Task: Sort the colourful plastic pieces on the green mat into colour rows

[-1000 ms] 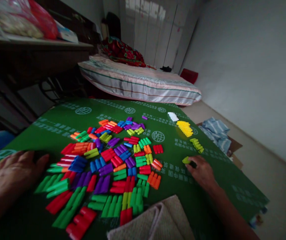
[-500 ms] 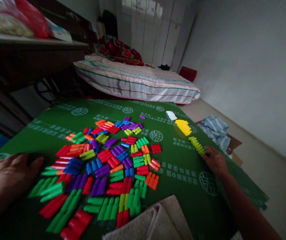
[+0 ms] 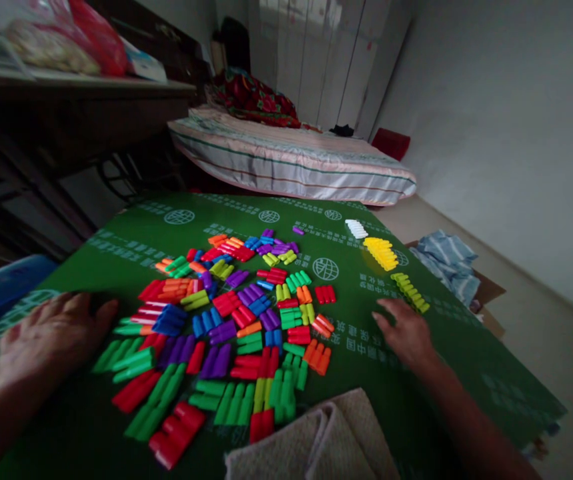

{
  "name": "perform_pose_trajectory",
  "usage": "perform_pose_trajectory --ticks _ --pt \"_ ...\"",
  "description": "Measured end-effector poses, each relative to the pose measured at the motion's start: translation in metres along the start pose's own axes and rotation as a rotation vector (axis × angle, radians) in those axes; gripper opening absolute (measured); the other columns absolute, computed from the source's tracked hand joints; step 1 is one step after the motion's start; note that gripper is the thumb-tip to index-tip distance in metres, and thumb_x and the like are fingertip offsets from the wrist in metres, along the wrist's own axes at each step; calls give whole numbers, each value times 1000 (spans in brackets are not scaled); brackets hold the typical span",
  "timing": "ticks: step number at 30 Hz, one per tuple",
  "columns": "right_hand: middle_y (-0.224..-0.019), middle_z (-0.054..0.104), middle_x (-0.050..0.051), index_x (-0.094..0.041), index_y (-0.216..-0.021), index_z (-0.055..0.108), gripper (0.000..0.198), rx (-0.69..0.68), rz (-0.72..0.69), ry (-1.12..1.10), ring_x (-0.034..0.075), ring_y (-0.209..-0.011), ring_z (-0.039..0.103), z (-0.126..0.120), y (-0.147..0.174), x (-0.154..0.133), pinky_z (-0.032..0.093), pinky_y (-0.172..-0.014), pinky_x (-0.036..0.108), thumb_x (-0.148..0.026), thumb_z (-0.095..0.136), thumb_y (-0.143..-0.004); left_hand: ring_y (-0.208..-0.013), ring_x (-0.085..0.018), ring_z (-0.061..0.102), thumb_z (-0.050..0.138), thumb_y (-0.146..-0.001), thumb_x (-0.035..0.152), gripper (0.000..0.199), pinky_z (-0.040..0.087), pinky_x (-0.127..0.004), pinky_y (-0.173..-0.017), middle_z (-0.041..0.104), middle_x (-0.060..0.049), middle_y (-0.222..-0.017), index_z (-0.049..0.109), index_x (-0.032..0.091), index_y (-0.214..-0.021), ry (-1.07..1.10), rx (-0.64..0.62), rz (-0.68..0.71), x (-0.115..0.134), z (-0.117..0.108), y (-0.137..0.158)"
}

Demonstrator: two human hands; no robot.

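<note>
My left hand (image 3: pixel 53 333) lies flat on the green board, left of a spread of colourful plastic pieces shaped like joined tubes. My right hand (image 3: pixel 406 333) is over the board's right part, fingers apart and nothing in them. Just beyond it lies a row of lime-green pieces (image 3: pixel 410 292). Further back come a yellow row (image 3: pixel 381 253) and a white row (image 3: pixel 356 229). In the spread, orange pieces (image 3: pixel 317 357) sit at the right edge, red pieces (image 3: pixel 177 433) at the near left, and purple pieces (image 3: pixel 215 361) and green pieces (image 3: pixel 235 403) in between.
The green board (image 3: pixel 356 373) has white printed lettering and globes. A folded beige cloth (image 3: pixel 316 440) lies at its near edge. Behind stands a bed (image 3: pixel 291 160); a striped cloth (image 3: pixel 443 263) sits in a carton at right. A dark desk (image 3: pixel 81 100) and blue stool (image 3: pixel 11 287) are left.
My right hand has left the lime-green row and moved left and nearer, its fingers now apart. The whole view has shifted slightly. My left hand still rests on the board.
</note>
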State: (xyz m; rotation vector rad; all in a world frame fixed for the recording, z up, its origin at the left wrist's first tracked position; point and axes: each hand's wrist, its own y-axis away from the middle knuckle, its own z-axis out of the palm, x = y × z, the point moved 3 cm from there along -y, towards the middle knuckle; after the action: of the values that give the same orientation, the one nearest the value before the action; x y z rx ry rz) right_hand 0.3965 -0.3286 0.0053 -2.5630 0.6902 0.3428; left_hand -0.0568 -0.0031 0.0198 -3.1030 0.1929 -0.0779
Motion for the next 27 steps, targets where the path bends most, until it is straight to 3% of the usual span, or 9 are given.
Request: perform_pose_trajectory --ticks 4,6,9,16,21,27 --pt "-103 70 5 -24 -104 68 23 -189 -294 -263 16 -96 65 20 -7 -88 50 -88 28 -22 52 -88 -132 -38 35 10 -83 61 76 32 -52 -105 41 -21 -141 46 10 -127 -39 -35 -2 16 -16 13" --pt "-104 69 4 -24 -105 67 24 -297 -371 -222 17 -99 63 27 -12 -119 48 -89 28 -16 54 -86 -132 -39 35 10 -83 61 76 33 -52 -105 40 -22 -141 46 9 -127 -43 -37 2 18 -18 16" --pt "-106 67 6 -22 -104 68 23 -406 -361 -49 20 -100 61 34 -18 -141 48 -88 31 -17 59 -83 -132 -38 35 10 -84 61 76 32 -53 -105 40 -22 -141 46 9 -125 -27 -31 -5 16 -17 17" --pt "-105 63 6 -20 -93 67 14 -457 -206 66 17 -92 61 44 -26 -143 46 -79 26 -20 54 -86 -130 -38 37 10 -84 61 74 34 -52 -104 42 -21 -138 47 10 -122 -42 -2 6 12 -11 15" --pt "-104 65 7 -19 -95 67 24 -434 -109 60 18 -94 61 51 -34 -143 45 -78 26 -9 52 -79 -131 -37 36 8 -84 63 76 33 -53 -105 42 -21 -138 47 11 -122 -44 -13 -1 11 -10 11" --pt "-105 68 6 -20 -107 65 39 -318 -139 -149 16 -94 62 42 -38 -120 46 -83 25 -3 50 -75 -133 -37 34 4 -83 64 79 32 -52 -107 39 -20 -141 44 11 -126 -59 -50 -17 13 -13 13"
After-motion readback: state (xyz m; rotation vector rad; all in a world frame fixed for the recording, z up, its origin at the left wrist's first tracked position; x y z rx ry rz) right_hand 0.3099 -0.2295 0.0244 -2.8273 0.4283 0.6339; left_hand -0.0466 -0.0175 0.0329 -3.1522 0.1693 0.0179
